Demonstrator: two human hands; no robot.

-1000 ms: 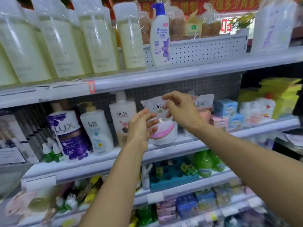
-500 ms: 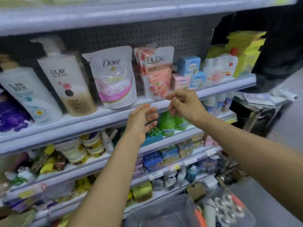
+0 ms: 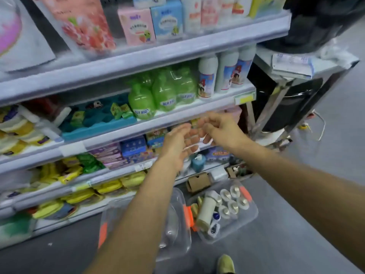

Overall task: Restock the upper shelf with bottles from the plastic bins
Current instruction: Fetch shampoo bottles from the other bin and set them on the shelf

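Both hands empty: left hand point(image 3: 178, 144) and right hand point(image 3: 219, 128) with fingers loosely spread, mid-air before the shelf edge point(image 3: 138, 127). Bottles point(image 3: 205, 211) lie in the right plastic bin point(image 3: 250, 214) on the floor; left bin point(image 3: 177, 234) looks empty. Restocking unfinished; open floor near and right.

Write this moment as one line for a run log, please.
phase: between picks | left hand: empty, open | right hand: empty, open | right bin: bottles inside, on floor | left bin: on floor
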